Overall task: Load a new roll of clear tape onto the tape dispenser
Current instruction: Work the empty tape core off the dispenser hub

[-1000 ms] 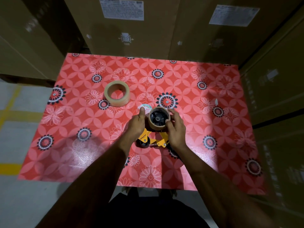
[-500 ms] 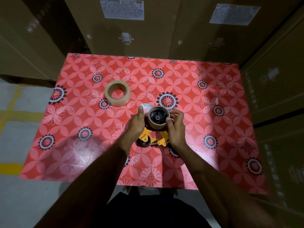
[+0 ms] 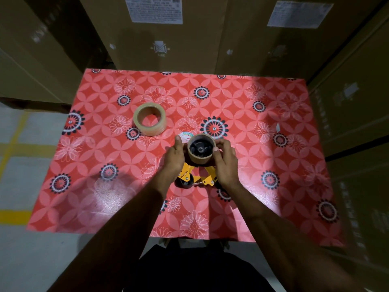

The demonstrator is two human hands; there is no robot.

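Cardboard boxes (image 3: 172, 39) are standing along the far side and both flanks of a table covered in a red floral cloth (image 3: 273, 165). Two bare forearms are reaching in from the near edge and converging at the middle of the cloth. The yellow tape dispenser (image 3: 190, 177) is lying there on its side, black hub facing up, with an empty brown cardboard core (image 3: 201, 149) sitting around that hub. The left hand (image 3: 174, 159) is resting against the left side of the core, thumb pointing to the far side along its wall, palm covering part of the yellow frame. The right hand (image 3: 225, 163) is curling round the right side of the core, thumb on the near rim, fingers wrapping behind it. Both hands are thus gripping the core between them. The new roll of clear tape (image 3: 149, 119) is lying flat on the cloth, far-left of the hands and apart from them.
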